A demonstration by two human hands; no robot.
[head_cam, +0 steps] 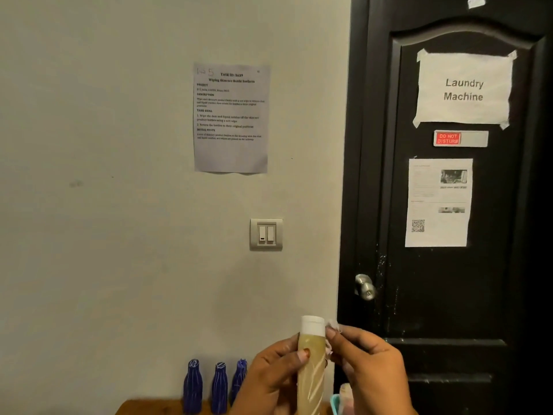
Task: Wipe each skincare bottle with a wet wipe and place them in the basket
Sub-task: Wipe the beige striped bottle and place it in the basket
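Left hand (269,381) grips a clear, yellow-filled cylindrical bottle (311,366) upright, white cap (313,324) pointing up; right hand (368,369) pinches a white wet wipe (333,324) against it

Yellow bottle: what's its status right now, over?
Left hand grips yellow bottle upright. Right hand pinches wet wipe against its side. Three blue bottles stand behind, by the wall.

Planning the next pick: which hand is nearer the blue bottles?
Left. The left hand sits just right of the blue bottles; the right hand is farther right, past the yellow bottle.
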